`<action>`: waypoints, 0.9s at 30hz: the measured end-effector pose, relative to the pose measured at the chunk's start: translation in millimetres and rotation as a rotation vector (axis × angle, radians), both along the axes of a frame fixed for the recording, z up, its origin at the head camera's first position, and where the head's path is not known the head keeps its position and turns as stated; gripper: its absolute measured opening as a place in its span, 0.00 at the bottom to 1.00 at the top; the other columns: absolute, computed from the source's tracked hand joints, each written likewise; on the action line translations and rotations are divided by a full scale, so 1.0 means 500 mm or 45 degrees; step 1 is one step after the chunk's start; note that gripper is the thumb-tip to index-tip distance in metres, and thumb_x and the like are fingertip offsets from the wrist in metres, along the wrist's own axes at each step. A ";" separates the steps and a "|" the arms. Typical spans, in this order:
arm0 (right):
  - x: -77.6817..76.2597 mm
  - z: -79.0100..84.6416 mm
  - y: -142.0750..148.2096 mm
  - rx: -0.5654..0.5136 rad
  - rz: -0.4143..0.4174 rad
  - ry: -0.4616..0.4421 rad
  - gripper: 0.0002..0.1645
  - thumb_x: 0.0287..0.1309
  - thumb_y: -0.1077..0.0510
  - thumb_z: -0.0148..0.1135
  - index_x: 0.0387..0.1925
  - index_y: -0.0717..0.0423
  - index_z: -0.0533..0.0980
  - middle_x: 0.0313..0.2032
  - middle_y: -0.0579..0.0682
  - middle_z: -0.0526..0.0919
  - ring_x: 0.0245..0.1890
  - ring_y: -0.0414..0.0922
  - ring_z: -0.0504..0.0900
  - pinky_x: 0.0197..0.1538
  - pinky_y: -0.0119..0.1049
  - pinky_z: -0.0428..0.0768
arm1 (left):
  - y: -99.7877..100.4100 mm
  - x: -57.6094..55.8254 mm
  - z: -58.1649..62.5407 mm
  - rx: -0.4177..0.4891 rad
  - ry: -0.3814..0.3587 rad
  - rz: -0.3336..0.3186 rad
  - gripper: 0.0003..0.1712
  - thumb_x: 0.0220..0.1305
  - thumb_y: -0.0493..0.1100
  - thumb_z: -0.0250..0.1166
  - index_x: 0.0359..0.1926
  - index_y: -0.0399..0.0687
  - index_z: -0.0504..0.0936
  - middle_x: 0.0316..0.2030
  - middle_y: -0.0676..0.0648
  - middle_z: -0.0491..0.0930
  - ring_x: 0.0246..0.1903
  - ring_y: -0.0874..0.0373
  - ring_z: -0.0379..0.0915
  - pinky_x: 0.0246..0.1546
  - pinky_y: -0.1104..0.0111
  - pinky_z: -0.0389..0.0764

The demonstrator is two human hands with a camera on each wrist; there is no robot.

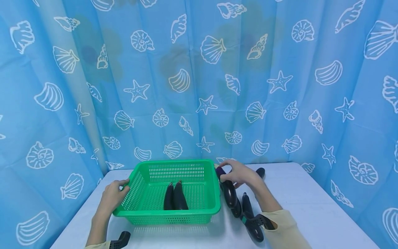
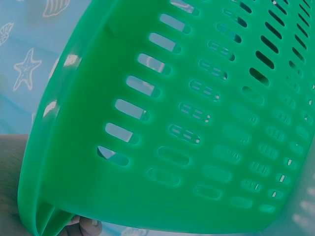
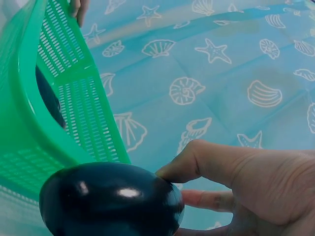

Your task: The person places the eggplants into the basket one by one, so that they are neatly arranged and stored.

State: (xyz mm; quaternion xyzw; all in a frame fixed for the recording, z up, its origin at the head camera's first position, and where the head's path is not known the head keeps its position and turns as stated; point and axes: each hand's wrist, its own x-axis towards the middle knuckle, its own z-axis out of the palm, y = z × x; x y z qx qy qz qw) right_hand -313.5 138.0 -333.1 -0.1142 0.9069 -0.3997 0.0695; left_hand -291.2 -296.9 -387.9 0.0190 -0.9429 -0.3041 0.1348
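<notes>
Looks partway, I'd judge: 2 eggplants (image 1: 180, 199) lie in the basket (image 1: 174, 212), lower centre of head view, w/ room around them. Left to do, prob.: the held eggplant (image 1: 230, 194) plus at least 3 on the table (image 1: 298, 193) outside, lower right: one under the held one (image 1: 237, 209), one by the R wrist (image 1: 255, 232), one partly hidden behind the R hand (image 1: 237, 173). Exact no. can't be told.

Held eggplant: just outside the basket's right rim, tilted, stem end toward upper left. R hand pinches it near that end, thumb vs. fingers, spread only approx. its thickness; fat end sticks out past the grip, lower left in R wrist view. Can't tell if it touches the rim or rests on the one below.

L hand (image 1: 112, 196) grips the basket's left rim, fingers curled over it, no eggplant.
</notes>
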 end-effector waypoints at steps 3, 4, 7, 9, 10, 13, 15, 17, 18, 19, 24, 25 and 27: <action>-0.001 0.001 -0.008 -0.002 -0.005 -0.004 0.35 0.54 0.57 0.66 0.64 0.56 0.69 0.58 0.63 0.73 0.37 0.52 0.82 0.33 0.46 0.85 | 0.000 0.000 -0.001 -0.001 -0.002 0.002 0.25 0.65 0.37 0.54 0.61 0.28 0.73 0.56 0.24 0.74 0.22 0.56 0.65 0.24 0.67 0.68; -0.002 0.001 -0.011 -0.002 0.000 -0.003 0.35 0.53 0.57 0.66 0.64 0.56 0.69 0.57 0.64 0.73 0.37 0.52 0.82 0.33 0.46 0.85 | 0.000 0.000 -0.001 0.000 -0.002 0.002 0.25 0.65 0.37 0.55 0.61 0.28 0.73 0.56 0.24 0.74 0.22 0.56 0.65 0.24 0.67 0.68; -0.004 0.002 -0.018 -0.015 -0.008 -0.016 0.36 0.52 0.57 0.66 0.64 0.55 0.69 0.57 0.64 0.72 0.35 0.52 0.82 0.33 0.46 0.85 | 0.000 -0.001 -0.002 -0.003 0.005 -0.002 0.25 0.65 0.37 0.55 0.61 0.28 0.73 0.56 0.24 0.74 0.21 0.56 0.64 0.24 0.66 0.67; -0.005 0.002 -0.022 -0.030 -0.005 -0.021 0.36 0.53 0.57 0.66 0.65 0.55 0.68 0.57 0.64 0.72 0.35 0.52 0.82 0.34 0.46 0.85 | 0.000 -0.002 -0.002 -0.007 0.014 -0.006 0.25 0.64 0.37 0.55 0.60 0.27 0.73 0.55 0.24 0.75 0.21 0.56 0.64 0.24 0.66 0.67; -0.006 0.002 -0.024 -0.036 -0.002 -0.024 0.36 0.52 0.57 0.66 0.65 0.56 0.68 0.56 0.64 0.72 0.35 0.51 0.83 0.34 0.46 0.85 | 0.000 -0.002 -0.002 -0.009 0.016 -0.006 0.25 0.64 0.37 0.55 0.60 0.27 0.73 0.55 0.24 0.75 0.22 0.56 0.64 0.24 0.66 0.67; -0.009 0.002 -0.029 -0.055 -0.003 -0.039 0.37 0.52 0.56 0.66 0.65 0.54 0.68 0.54 0.63 0.74 0.34 0.51 0.82 0.36 0.47 0.85 | -0.001 -0.003 -0.002 -0.014 0.018 -0.006 0.25 0.64 0.37 0.55 0.60 0.27 0.74 0.55 0.25 0.75 0.22 0.55 0.65 0.25 0.66 0.67; -0.011 0.001 -0.032 -0.062 0.006 -0.045 0.37 0.52 0.56 0.66 0.65 0.54 0.69 0.50 0.61 0.76 0.33 0.50 0.83 0.37 0.48 0.85 | -0.001 -0.002 -0.001 -0.015 0.016 -0.003 0.25 0.64 0.37 0.55 0.60 0.27 0.74 0.55 0.25 0.75 0.22 0.55 0.65 0.25 0.66 0.67; -0.013 0.000 -0.035 -0.062 0.014 -0.050 0.36 0.52 0.55 0.66 0.64 0.53 0.69 0.48 0.60 0.77 0.33 0.50 0.83 0.38 0.48 0.84 | -0.001 -0.002 0.000 -0.013 0.012 -0.002 0.25 0.64 0.37 0.55 0.60 0.27 0.74 0.55 0.25 0.75 0.22 0.55 0.65 0.25 0.66 0.67; -0.014 0.000 -0.037 -0.064 0.016 -0.052 0.36 0.52 0.55 0.66 0.64 0.53 0.69 0.47 0.59 0.77 0.33 0.49 0.83 0.38 0.48 0.84 | -0.001 -0.002 0.000 -0.011 0.010 -0.001 0.25 0.64 0.37 0.55 0.60 0.28 0.74 0.55 0.25 0.75 0.22 0.55 0.64 0.25 0.66 0.67; -0.016 0.000 -0.038 -0.066 0.019 -0.055 0.35 0.52 0.55 0.66 0.64 0.52 0.69 0.47 0.58 0.78 0.33 0.49 0.83 0.39 0.48 0.84 | -0.001 -0.002 0.000 -0.012 0.009 0.000 0.25 0.64 0.37 0.55 0.60 0.28 0.74 0.55 0.25 0.75 0.22 0.55 0.65 0.25 0.66 0.67; -0.018 0.002 -0.046 -0.081 0.013 -0.073 0.34 0.53 0.54 0.66 0.63 0.51 0.70 0.44 0.57 0.78 0.31 0.49 0.81 0.38 0.47 0.84 | -0.001 -0.003 0.000 -0.014 0.001 0.006 0.25 0.64 0.37 0.55 0.60 0.28 0.74 0.56 0.25 0.75 0.23 0.55 0.66 0.26 0.66 0.67; -0.019 0.002 -0.048 -0.084 0.009 -0.076 0.34 0.53 0.54 0.66 0.63 0.51 0.70 0.43 0.57 0.78 0.31 0.49 0.81 0.38 0.47 0.84 | -0.001 -0.004 0.000 -0.015 -0.001 0.008 0.25 0.64 0.37 0.55 0.60 0.28 0.74 0.56 0.25 0.75 0.24 0.55 0.66 0.26 0.66 0.67; -0.019 0.002 -0.052 -0.094 0.003 -0.083 0.35 0.52 0.54 0.66 0.63 0.51 0.70 0.44 0.57 0.77 0.31 0.49 0.80 0.38 0.46 0.84 | -0.001 -0.004 0.000 -0.016 -0.009 0.009 0.25 0.64 0.37 0.55 0.61 0.29 0.74 0.56 0.25 0.75 0.25 0.54 0.67 0.26 0.66 0.68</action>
